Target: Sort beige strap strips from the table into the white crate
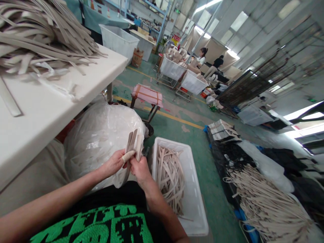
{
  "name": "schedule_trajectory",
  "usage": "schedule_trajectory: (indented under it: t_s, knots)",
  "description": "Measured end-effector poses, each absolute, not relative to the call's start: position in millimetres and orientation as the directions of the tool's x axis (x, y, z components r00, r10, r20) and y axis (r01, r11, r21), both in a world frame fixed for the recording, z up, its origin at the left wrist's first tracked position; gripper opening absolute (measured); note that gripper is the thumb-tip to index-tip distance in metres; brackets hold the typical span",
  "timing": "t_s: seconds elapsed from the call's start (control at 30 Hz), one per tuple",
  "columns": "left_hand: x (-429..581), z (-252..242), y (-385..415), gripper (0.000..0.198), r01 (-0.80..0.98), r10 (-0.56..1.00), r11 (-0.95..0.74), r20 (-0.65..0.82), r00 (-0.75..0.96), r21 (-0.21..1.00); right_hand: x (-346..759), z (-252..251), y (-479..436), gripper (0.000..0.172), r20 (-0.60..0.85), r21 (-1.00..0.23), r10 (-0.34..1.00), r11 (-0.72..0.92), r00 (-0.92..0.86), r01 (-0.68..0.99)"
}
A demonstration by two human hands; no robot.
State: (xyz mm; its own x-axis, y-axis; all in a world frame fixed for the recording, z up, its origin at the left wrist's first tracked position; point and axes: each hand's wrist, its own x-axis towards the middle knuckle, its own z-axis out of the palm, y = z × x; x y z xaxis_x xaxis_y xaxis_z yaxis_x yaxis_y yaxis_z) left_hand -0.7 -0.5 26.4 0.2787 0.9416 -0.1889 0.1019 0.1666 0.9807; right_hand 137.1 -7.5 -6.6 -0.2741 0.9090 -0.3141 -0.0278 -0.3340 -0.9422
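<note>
Both my hands meet in front of my lap and grip a small bundle of flat beige strips that stands upright. My left hand is closed on the bundle from the left, its thumb wrapped in white tape. My right hand is closed round the lower part of the same strips. Just right of my hands stands a white plastic crate holding several more beige strips. Behind my hands bulges a large clear plastic bag.
A white table on my left carries a big heap of strips. On the green floor lie a pink-topped stool, bundles of strips and black material at right. Two people sit among white carts far back.
</note>
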Motion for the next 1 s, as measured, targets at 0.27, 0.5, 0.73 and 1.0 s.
schedule_trajectory:
  t_s: [0.27,0.5,0.73,1.0]
  knots:
    - [-31.9,49.7,11.8,0.054,0.315,0.844,0.067,-0.222,0.489,0.947,191.1,30.3,12.1,0.050,-0.047,-0.997,0.996,-0.043,-0.072,0.056]
    - [-15.6,23.9,-19.9,0.056,0.351,0.529,0.082,-0.339,0.778,0.933,181.0,58.6,-7.9,0.042,-0.086,-0.994,0.913,-0.051,-0.398,0.098]
    - [-5.4,3.0,-39.8,0.054,0.412,0.500,0.047,-0.379,0.779,0.910,218.6,61.3,-43.8,0.036,-0.019,-0.987,0.994,-0.002,-0.105,0.159]
    - [-5.0,1.4,-25.8,0.051,0.450,0.648,-0.162,-0.249,0.719,0.878,309.3,99.1,-58.9,0.027,0.243,-0.915,0.942,0.142,0.234,0.378]
